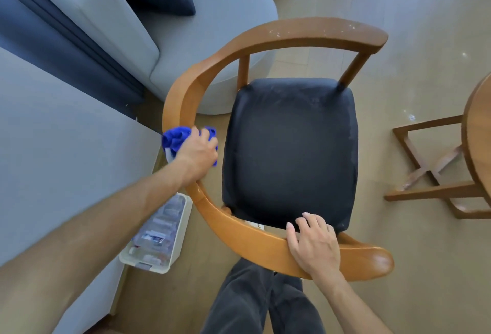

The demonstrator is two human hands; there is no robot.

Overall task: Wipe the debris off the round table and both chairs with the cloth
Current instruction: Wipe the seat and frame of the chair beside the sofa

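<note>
Blue cloth [177, 137] bunched in left hand [198, 151], pressed on chair [289, 147] curved wooden rail, right hand [314, 244] fingers relaxed, resting flat on near rail, white specks on far rail, round surface [478, 137] edge at right.

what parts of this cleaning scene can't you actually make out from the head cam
- Round table: cut off by the right edge, its top barely visible.
- Second chair: not in this view.
- Rail of the chair under the cloth: hidden by the cloth and left hand.
- Plastic box: its contents are blurred.
- Right hand: covers the rail there.
</note>
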